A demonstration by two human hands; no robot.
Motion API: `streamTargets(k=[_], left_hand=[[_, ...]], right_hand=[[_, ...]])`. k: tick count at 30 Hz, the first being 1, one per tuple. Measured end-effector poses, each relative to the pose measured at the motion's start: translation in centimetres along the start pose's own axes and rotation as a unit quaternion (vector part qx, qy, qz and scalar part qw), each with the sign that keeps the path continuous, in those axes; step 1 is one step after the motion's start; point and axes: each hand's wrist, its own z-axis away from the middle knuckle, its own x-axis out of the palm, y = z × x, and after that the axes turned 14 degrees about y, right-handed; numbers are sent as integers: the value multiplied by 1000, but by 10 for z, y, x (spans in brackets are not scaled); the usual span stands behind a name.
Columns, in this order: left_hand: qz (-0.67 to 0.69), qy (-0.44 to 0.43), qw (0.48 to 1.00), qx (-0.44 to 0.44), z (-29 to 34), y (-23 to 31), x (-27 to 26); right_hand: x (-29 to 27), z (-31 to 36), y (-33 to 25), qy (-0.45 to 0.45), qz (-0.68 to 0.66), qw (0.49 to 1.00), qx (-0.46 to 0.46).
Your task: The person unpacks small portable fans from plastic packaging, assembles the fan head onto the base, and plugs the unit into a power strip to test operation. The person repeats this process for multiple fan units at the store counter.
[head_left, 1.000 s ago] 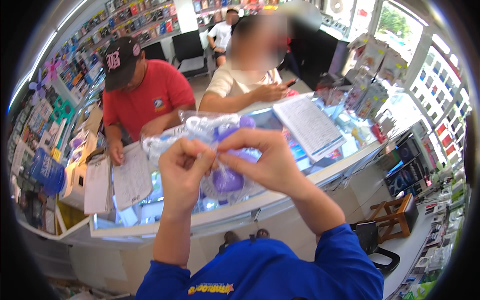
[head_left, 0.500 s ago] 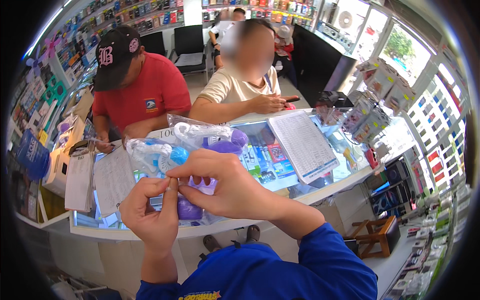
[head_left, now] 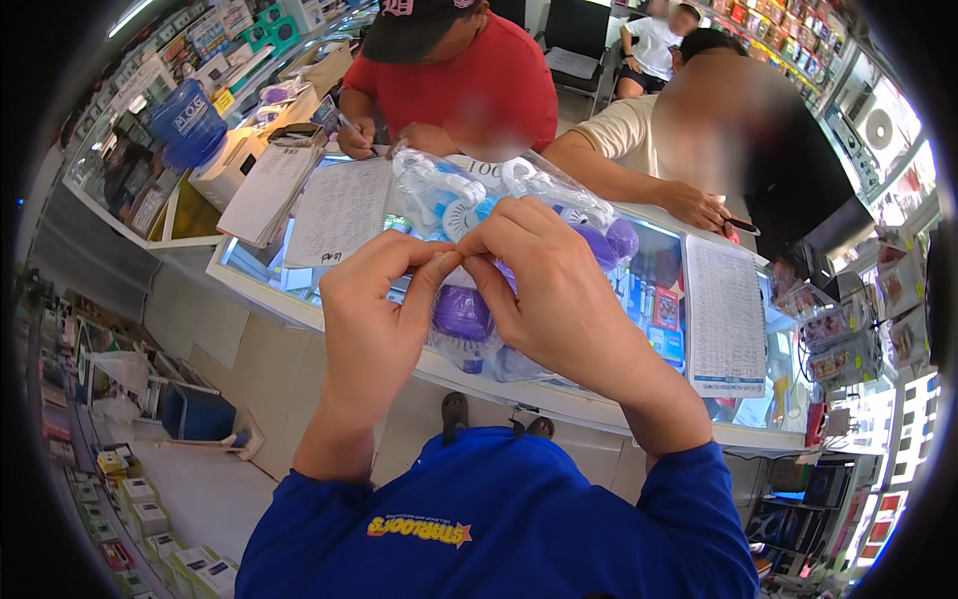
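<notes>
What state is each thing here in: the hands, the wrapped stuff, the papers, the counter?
Left hand, thumb and forefinger pinched together.
Right hand, also pinched, fingertips meeting the left's; anything between is too small to tell.
Purple item just below the fingertips, in clear plastic.
White-and-light-blue item, in clear plastic.
Sheet at left, lying written side up.
Sheet at right, lying filled side up.
Glass counter, lit.

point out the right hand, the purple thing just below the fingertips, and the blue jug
right hand (head_left: 539, 272), head view, back of the hand
purple thing (head_left: 462, 313), head view, its rounded body
blue jug (head_left: 190, 128), head view, its side
</notes>
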Motion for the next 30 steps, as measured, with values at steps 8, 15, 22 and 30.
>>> streamTargets(k=[8,15,22,30], left_hand=[[360,-219,855,-302,-21,-61,-7],[466,-142,762,-427,0,-77,9],[514,-74,785,-338,12,-80,13],[464,-76,765,-439,26,-103,17]], right_hand=[[10,-3,15,25,-16,996,-82],[5,-4,3,-19,8,999,-27],[22,-8,-19,-31,117,990,69],[35,-13,-2,-145,214,964,-67]])
